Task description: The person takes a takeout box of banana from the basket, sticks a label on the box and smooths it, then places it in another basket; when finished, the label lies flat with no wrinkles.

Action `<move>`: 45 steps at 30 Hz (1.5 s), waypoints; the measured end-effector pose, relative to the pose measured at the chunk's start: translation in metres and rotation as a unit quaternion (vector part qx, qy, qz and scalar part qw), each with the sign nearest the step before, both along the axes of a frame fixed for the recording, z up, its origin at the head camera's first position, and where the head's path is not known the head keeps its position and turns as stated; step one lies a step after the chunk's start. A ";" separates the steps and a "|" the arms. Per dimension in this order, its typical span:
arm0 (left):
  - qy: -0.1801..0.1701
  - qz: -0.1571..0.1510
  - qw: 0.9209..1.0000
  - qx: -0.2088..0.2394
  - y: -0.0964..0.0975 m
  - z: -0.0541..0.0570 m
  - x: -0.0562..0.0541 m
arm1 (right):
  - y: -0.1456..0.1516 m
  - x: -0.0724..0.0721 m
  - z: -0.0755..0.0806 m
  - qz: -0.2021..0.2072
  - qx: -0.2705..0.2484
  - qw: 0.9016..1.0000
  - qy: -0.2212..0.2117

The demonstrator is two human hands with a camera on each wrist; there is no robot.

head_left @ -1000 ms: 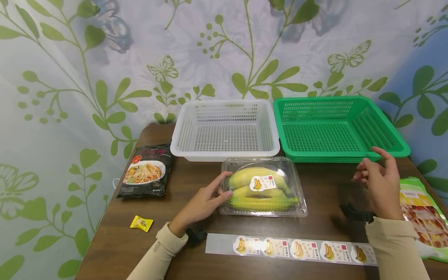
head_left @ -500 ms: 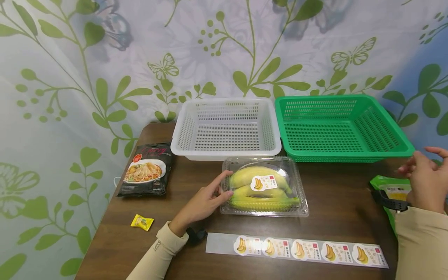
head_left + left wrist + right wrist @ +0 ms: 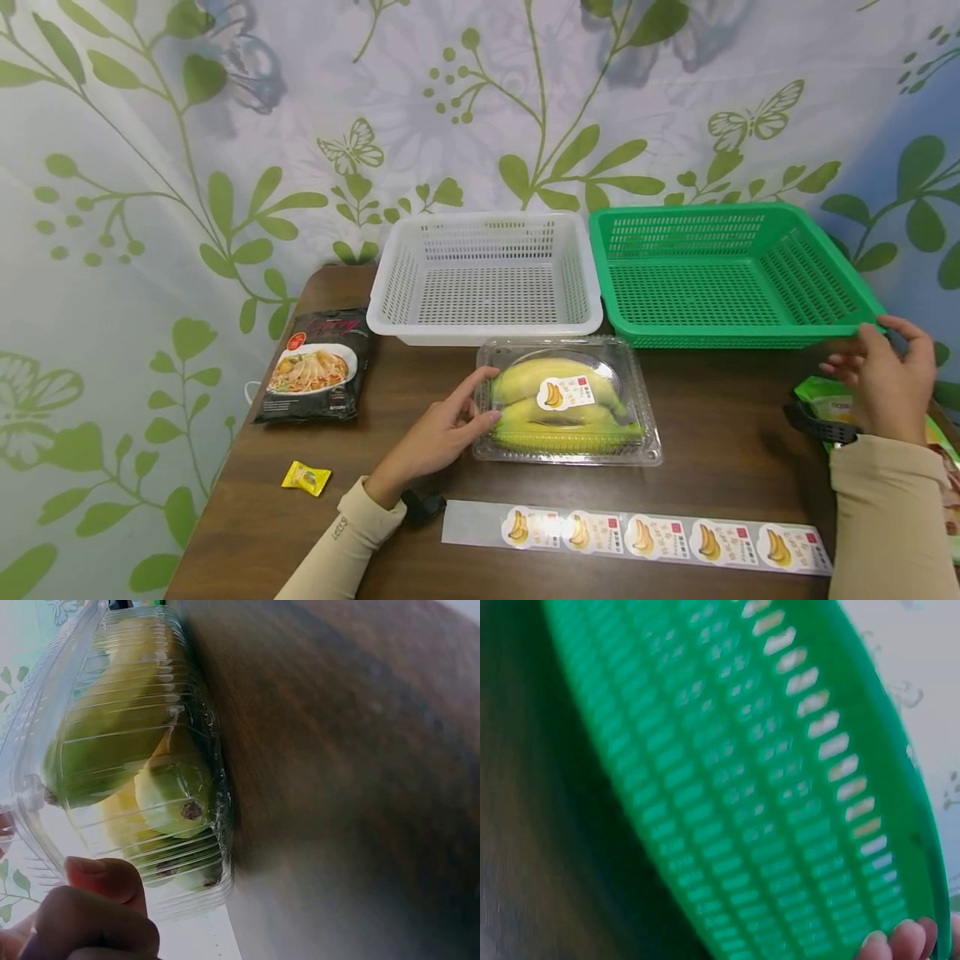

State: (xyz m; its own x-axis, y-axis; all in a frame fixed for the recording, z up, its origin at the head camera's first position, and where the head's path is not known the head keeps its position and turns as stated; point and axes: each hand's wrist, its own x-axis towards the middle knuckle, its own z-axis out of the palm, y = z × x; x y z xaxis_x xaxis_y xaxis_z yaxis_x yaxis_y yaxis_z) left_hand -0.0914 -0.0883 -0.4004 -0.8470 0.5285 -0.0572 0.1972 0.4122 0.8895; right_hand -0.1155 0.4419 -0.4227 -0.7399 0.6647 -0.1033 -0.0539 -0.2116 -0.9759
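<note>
A clear plastic clamshell box of yellow-green bananas, with a banana label on its lid, lies mid-table. My left hand holds its left edge, with the index finger and thumb spread along the rim. Bent fingers show beside the box's ribbed wall in the left wrist view. At the front right corner of the green basket, my right hand grips the rim. Its fingertips show at the bottom right of the right wrist view, at the rim; the rest is out of frame.
A white basket stands left of the green one. A strip of banana labels lies in front. At left are a black noodle packet and a small yellow wrapped sweet. A green food packet lies partly behind the right arm.
My right hand has moved right and then slightly back left to the green basket's front right corner. My left hand and the banana box have stayed in place.
</note>
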 end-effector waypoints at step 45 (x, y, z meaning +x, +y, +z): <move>-0.009 0.036 0.991 0.131 0.011 -0.034 0.007 | -0.002 -0.012 0.003 -0.015 -0.066 0.997 0.044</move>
State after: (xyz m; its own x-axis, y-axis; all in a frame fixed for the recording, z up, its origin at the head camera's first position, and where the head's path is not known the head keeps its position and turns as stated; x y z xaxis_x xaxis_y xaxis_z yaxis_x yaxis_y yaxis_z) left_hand -0.0840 -0.0776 -0.4349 -0.8828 0.4661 0.0582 0.1589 0.1797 0.9708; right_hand -0.1279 0.4394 -0.4198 -0.7302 0.6714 -0.1264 -0.1467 -0.3347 -0.9308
